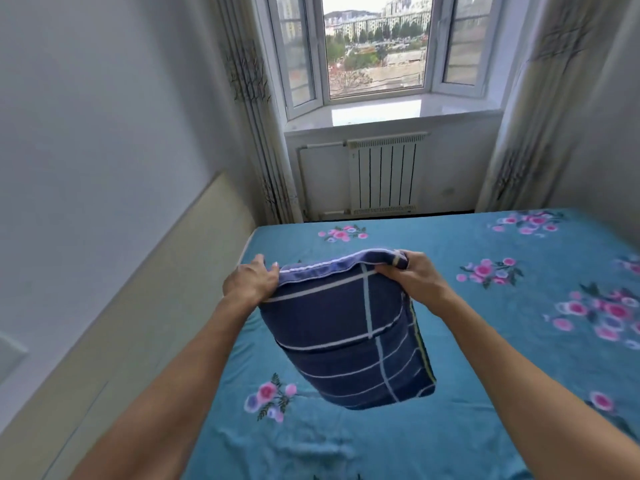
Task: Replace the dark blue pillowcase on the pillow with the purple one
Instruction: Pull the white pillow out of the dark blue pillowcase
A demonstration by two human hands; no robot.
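Note:
A pillow in a dark blue pillowcase (349,337) with white grid lines hangs in the air above the bed. My left hand (251,280) grips its upper left corner. My right hand (414,275) pinches the upper right corner, where the fabric edge is bunched. The pillow's lower end points toward me and does not touch the sheet. No purple pillowcase is in view.
The bed (485,341) has a teal sheet with pink flowers. A beige headboard panel (138,323) runs along the left wall. Beyond the bed stand a white radiator (382,174), a window (375,46) and curtains (540,109) on both sides.

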